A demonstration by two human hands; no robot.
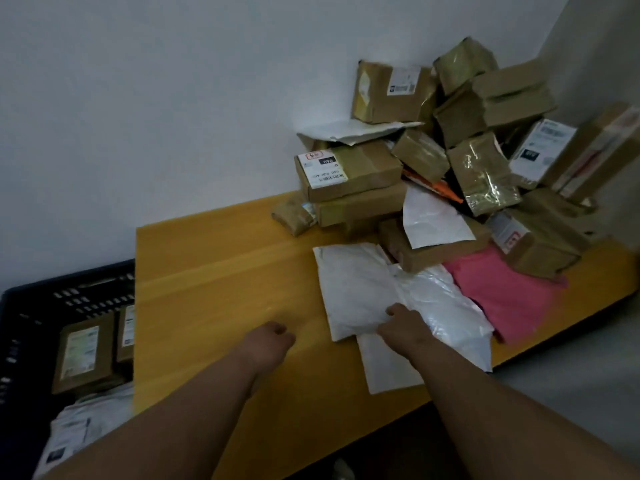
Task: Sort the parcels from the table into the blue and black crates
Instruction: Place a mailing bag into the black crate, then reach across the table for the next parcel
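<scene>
1. Progress, judged from the layout: early stage. Most parcels are unsorted on the yellow wooden counter [214, 271].
2. Sorted so far: the dark blue slotted plastic crate [52, 299], on the floor off the counter's left end, holds two brown cardboard boxes with white labels [86, 351] and at least one pale plastic mailer bag [86, 417] below them. No black crate is in view, so its contents cannot be judged.
3. Left to sort: a tall heap of brown taped cardboard boxes [485, 133] stacked against the white wall in the far right corner of the counter, with white mailers wedged among them. In front of the heap lie a pink plastic mailer bag [502, 292] and overlapping flat white plastic mailer bags [360, 282], nearest the person.
4. Hands: the right hand [405, 327] rests on the near edge of the white mailer bags, fingers curled onto the top one; appears to be a pinch, but the grip is partly hidden by the hand itself. The left hand [273, 337] hovers over bare counter just left of the mailers, fingers loosely curled, holding nothing.
5. Step in hand, as a judgement: picking up a white mailer as the next parcel.
6. Estimate: well under half done; the heap dominates.
</scene>
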